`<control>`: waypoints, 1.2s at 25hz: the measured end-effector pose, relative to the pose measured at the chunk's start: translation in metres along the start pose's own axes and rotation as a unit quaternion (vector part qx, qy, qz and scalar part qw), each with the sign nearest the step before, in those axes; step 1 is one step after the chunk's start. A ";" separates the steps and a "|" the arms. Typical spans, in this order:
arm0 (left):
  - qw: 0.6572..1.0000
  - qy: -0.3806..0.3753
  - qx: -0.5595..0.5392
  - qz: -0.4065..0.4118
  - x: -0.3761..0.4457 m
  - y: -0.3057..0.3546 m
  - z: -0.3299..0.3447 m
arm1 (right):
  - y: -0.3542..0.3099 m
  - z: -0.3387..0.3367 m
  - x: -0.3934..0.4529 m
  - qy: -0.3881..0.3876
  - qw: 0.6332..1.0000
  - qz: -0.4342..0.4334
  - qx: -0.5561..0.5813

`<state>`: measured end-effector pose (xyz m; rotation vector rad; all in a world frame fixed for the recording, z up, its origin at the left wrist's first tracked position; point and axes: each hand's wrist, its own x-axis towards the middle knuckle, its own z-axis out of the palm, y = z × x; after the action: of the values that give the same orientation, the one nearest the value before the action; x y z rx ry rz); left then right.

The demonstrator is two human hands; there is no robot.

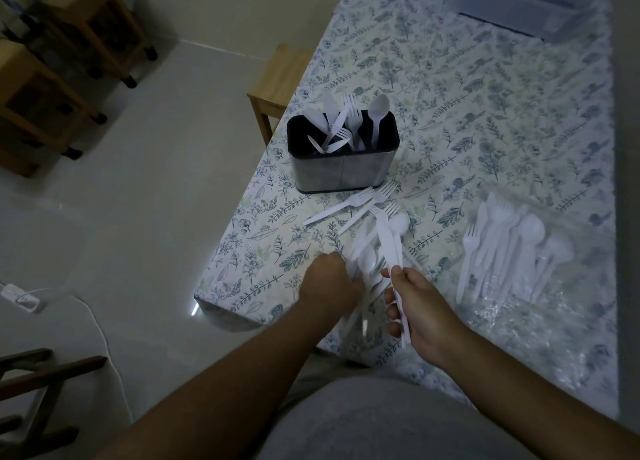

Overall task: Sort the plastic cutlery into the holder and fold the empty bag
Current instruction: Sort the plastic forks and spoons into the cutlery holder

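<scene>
A steel cutlery holder (341, 168) stands near the table's left edge with white plastic forks, knives and a spoon upright in it. Two loose forks (349, 205) lie on the cloth just in front of it. My right hand (420, 315) grips a bunch of white knives and forks (389, 237) by their handles, tips pointing toward the holder. My left hand (329, 283) is closed on a clear bag of cutlery (365, 262) at the near table edge. A second clear bag of cutlery (509, 248) lies to the right.
The table (485, 113) wears a floral cloth and its left edge drops to a pale floor. A wooden stool (277, 81) stands by that edge. A clear plastic box (519, 5) sits at the far end. A power strip (20, 296) lies on the floor.
</scene>
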<state>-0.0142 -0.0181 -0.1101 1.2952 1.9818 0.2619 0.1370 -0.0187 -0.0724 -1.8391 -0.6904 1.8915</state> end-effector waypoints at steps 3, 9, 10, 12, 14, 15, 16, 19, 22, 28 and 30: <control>0.999 -0.023 -0.027 -0.008 0.006 -0.004 -0.011 | -0.003 -0.005 0.001 0.013 1.000 -0.001 -0.002; 0.998 -0.012 -0.055 -0.011 -0.009 -0.024 -0.042 | -0.006 -0.004 0.002 -0.005 0.999 0.008 0.049; 0.998 -0.014 -0.068 -0.013 -0.016 -0.024 -0.046 | -0.007 -0.002 0.003 -0.011 0.999 0.006 0.049; 0.994 -0.017 -0.109 -0.005 -0.029 -0.019 -0.051 | -0.010 0.002 0.002 -0.035 0.998 0.004 0.054; 0.987 -0.032 -0.157 0.024 -0.039 -0.003 -0.049 | -0.013 0.008 -0.001 -0.082 0.995 0.009 0.064; 0.986 -0.038 -0.155 0.052 -0.041 0.005 -0.044 | -0.012 0.011 -0.002 -0.105 0.991 0.017 0.079; 0.986 -0.039 -0.132 0.089 -0.043 0.013 -0.037 | -0.012 0.013 -0.002 -0.116 0.988 0.024 0.101; 0.979 -0.026 -0.103 0.175 -0.049 0.032 -0.024 | -0.018 0.008 0.007 -0.054 0.990 0.020 0.129; 0.961 0.022 -0.268 0.059 -0.059 0.043 -0.024 | -0.035 -0.003 0.017 0.002 0.980 -0.019 0.198; 0.752 -0.166 -0.618 -0.158 -0.050 0.068 -0.017 | -0.031 0.019 0.001 0.018 0.987 -0.115 0.109; 0.902 -0.076 -0.420 -0.063 -0.051 0.046 -0.015 | -0.035 0.005 0.005 0.035 0.987 -0.143 0.070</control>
<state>0.0194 -0.0367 -0.0509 0.5975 1.5171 0.8194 0.1300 0.0113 -0.0549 -1.6137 -0.7342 1.6395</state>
